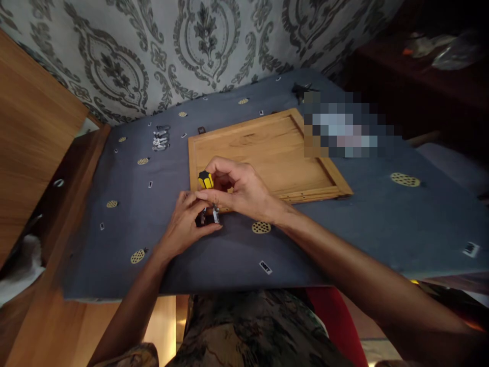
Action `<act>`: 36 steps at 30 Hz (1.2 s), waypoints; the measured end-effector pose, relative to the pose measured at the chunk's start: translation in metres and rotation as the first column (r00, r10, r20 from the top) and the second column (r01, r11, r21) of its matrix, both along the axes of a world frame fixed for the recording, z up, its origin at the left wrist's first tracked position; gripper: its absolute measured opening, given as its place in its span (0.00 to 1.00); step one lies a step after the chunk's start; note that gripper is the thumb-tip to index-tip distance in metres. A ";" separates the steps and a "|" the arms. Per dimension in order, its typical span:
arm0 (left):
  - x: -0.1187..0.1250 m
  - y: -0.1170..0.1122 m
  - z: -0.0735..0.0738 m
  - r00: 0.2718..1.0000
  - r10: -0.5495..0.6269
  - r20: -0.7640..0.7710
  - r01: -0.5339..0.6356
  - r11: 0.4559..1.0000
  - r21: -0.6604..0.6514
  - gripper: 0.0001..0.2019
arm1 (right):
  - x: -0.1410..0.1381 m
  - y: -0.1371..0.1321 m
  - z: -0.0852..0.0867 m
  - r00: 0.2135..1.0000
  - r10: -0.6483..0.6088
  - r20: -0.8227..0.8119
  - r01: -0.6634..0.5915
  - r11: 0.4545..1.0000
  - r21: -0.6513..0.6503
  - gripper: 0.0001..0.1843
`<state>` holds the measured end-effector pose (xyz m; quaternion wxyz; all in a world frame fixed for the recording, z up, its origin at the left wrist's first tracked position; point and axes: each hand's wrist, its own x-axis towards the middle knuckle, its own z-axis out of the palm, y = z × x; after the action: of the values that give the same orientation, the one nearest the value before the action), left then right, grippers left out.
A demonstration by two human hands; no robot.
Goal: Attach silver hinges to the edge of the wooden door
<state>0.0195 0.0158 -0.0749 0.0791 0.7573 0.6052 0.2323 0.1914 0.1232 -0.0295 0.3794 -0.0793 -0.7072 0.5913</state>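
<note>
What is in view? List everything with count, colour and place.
wooden panel: one, light brown, middle of the cloth
screwdriver: one, yellow-and-black handle, at the panel's near left corner
small fitting: one, silvery, at the panel's near edge
loose fittings: small heap, silvery, left of the panel
cloth: one, grey with tan dots, over the table
board: one, brown, far left
wall: grey patterned, behind
left hand: one, pinching the small fitting
right hand: one, gripping the screwdriver
</note>
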 end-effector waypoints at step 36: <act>0.001 0.001 0.003 0.999 -0.049 -0.006 0.049 0.997 0.058 0.17 | -0.006 -0.001 -0.005 0.986 -0.148 -0.076 0.143 0.987 -0.066 0.22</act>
<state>0.0201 0.0167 -0.0717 0.0614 0.7745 0.5796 0.2458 0.1856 0.1227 -0.0345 0.4473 -0.1183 -0.6654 0.5858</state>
